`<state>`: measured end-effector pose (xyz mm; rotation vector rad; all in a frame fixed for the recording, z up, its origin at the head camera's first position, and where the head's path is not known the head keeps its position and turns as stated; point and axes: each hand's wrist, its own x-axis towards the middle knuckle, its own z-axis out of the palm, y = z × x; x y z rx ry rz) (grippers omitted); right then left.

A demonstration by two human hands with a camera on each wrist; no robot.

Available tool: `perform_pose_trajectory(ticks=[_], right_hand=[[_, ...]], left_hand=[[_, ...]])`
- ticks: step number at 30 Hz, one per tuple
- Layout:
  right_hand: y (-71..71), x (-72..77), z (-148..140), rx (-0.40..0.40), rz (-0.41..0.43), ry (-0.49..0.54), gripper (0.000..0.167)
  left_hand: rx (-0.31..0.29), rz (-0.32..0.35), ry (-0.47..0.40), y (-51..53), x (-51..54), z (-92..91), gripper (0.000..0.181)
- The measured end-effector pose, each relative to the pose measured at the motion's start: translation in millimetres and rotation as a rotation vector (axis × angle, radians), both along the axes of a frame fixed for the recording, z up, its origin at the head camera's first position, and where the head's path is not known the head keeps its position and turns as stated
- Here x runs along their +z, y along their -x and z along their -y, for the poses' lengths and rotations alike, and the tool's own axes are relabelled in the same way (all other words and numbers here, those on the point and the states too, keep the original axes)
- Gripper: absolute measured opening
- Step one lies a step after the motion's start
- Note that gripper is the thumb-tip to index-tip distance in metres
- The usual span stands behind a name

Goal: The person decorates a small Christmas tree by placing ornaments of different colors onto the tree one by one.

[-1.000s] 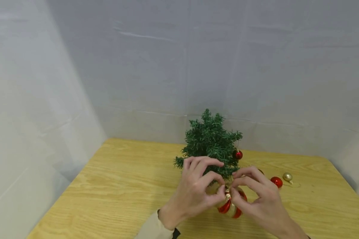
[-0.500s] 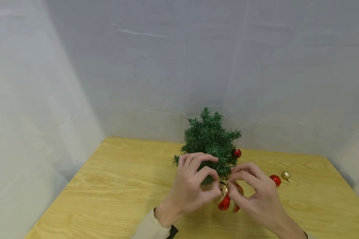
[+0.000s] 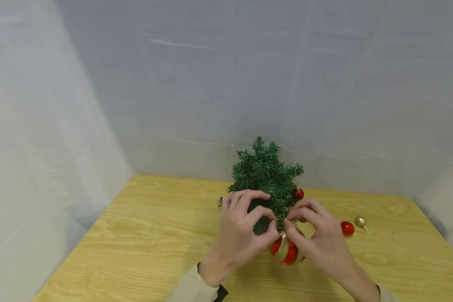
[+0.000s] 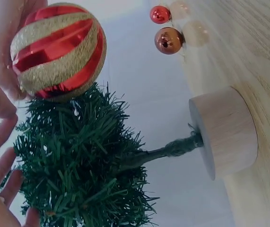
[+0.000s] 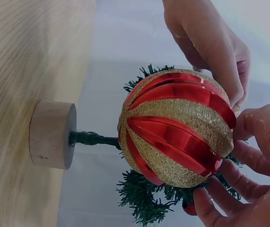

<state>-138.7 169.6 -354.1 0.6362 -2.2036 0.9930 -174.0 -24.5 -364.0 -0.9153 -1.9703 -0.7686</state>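
Observation:
A large red Christmas bauble (image 3: 287, 251) with gold glitter stripes hangs below my fingertips, close against the front of a small green artificial Christmas tree (image 3: 263, 167). My left hand (image 3: 239, 228) pinches with thumb and index finger at the bauble's top, on its left. From the other side, my right hand (image 3: 321, 235) pinches the same spot with its thumb and index finger. The thin hanging loop between the fingertips is barely visible. In the right wrist view the striped bauble (image 5: 177, 127) covers part of the tree. The tree's round wooden base (image 4: 224, 135) stands on the table.
A small red bauble (image 3: 298, 193) hangs from the tree's right side. Right of my right hand, a red bauble (image 3: 347, 228) and a smaller gold bauble (image 3: 360, 221) lie on the wooden table (image 3: 154, 235). Pale sheeting (image 3: 196, 84) stands behind.
Both hands have moved slightly up and left, towards the tree, carrying the striped bauble. It has turned a little and hangs lower under the fingertips.

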Motion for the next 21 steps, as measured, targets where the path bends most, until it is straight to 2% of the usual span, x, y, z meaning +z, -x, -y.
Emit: perform_pose_trajectory(ticks=[6, 10, 16, 21], right_hand=[[4.9, -5.3, -1, -0.091, 0.022, -0.025, 0.025], [7.7, -7.5, -2, -0.131, 0.051, -0.041, 0.023], [9.1, -5.9, 0, -0.152, 0.091, -0.046, 0.021], [10.5, -3.9, 0, -0.174, 0.18, -0.046, 0.019]], left_hand=[[0.132, -0.049, 0.043, -0.4, -3.1, -8.2, 0.009], [0.207, -0.052, 0.046, -1.6, -5.4, -13.7, 0.01], [0.271, 0.045, 0.014, -5.5, -5.4, -19.8, 0.012], [0.28, 0.118, -0.023, -5.7, -5.4, -23.5, 0.014]])
